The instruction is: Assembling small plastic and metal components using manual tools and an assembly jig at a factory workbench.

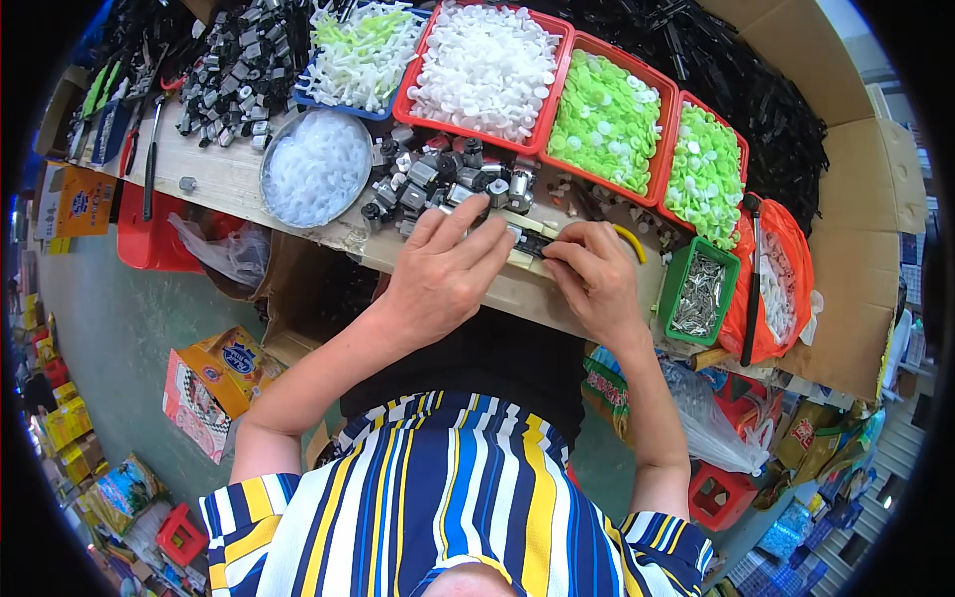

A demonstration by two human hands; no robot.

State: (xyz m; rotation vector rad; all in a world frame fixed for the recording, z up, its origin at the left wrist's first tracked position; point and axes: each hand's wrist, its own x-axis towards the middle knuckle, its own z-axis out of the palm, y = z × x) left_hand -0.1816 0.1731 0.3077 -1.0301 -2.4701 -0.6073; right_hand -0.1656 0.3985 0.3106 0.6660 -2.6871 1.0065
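Note:
In the head view, my left hand reaches over the near edge of the bench, its fingers stretched and slightly apart, fingertips beside a pale block-like holder. A thin black part lies along that holder, between my two hands. My right hand is closed in a pinch at the right end of the black part; the fingers hide what is between them. Just beyond my left fingertips is a loose pile of small silver-and-black motors. A yellow curved handle shows beside my right hand.
Along the back stand red trays of white pieces and green discs. A round dish of translucent pieces is at left. To the right are a green box of metal pins, an orange bag and a tall cardboard box.

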